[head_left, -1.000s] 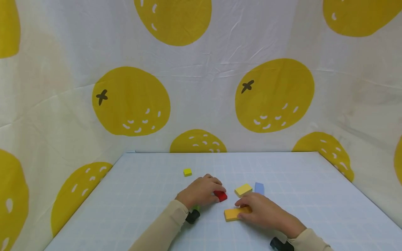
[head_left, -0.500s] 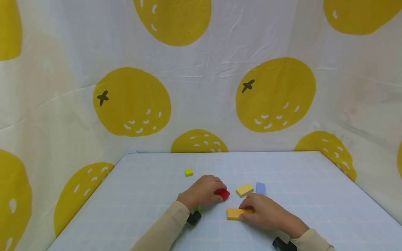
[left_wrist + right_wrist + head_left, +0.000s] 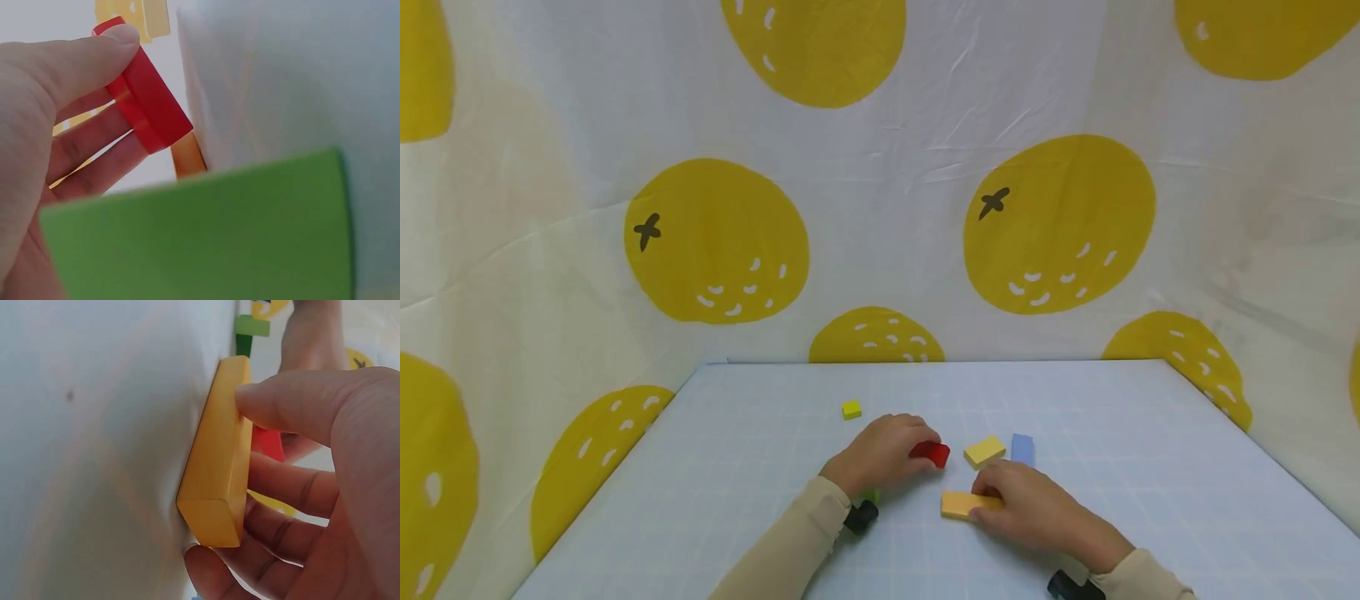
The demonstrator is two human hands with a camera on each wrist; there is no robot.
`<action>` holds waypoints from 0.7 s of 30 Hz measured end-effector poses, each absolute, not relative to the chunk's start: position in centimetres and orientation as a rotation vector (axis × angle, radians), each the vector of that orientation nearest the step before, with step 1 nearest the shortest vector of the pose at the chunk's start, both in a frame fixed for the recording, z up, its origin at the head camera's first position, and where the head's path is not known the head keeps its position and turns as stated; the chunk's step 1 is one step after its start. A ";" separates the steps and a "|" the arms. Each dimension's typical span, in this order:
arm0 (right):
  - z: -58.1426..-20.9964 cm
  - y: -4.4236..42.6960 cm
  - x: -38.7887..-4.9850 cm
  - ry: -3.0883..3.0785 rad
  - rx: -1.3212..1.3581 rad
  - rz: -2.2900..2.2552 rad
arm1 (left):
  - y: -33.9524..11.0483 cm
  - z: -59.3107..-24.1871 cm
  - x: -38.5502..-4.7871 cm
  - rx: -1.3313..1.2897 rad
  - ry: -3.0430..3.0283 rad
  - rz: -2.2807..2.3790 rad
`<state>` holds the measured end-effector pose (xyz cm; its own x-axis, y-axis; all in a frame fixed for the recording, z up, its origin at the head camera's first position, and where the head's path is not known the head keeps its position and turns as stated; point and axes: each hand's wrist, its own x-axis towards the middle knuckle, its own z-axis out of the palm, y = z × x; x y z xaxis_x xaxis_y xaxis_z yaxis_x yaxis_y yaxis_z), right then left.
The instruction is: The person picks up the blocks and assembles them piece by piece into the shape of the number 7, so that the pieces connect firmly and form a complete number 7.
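Observation:
My left hand grips a red block between thumb and fingers; in the left wrist view the red block looks tilted, its far end beneath the thumb. To the right and nearer, my right hand holds a long orange-yellow block by thumb and fingers. Up close in the right wrist view, the orange-yellow block is at or just above the tabletop; I cannot tell which. A green block fills the lower left wrist view, and is mostly hidden behind the left wrist in the head view.
Beyond the right hand lie a pale yellow block and a blue block. A small yellow block sits farther back. The pale table ends at a curtain printed with yellow fruit.
The left hand has raised the red block and shifted it slightly right. The orange-yellow block has moved slightly away from me in the right hand's grip.

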<state>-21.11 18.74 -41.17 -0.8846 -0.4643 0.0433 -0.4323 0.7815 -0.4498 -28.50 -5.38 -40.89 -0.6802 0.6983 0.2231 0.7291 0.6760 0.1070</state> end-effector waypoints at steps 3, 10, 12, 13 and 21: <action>-41.2 18.5 -21.1 2.872 -0.690 -0.762 | -5.6 -40.7 -28.5 -1.132 -2.748 -0.290; -41.4 18.5 -21.0 2.819 -0.720 -0.883 | -6.7 -40.4 -28.6 -1.055 -2.791 -0.377; -41.5 18.4 -21.1 2.805 -0.722 -0.900 | -7.0 -40.4 -28.6 -1.041 -2.795 -0.386; -41.6 18.4 -21.1 2.798 -0.721 -0.910 | -7.2 -40.3 -28.7 -1.037 -2.794 -0.387; -41.6 18.2 -21.0 2.746 -0.727 -0.987 | -8.0 -39.9 -28.8 -1.020 -2.818 -0.409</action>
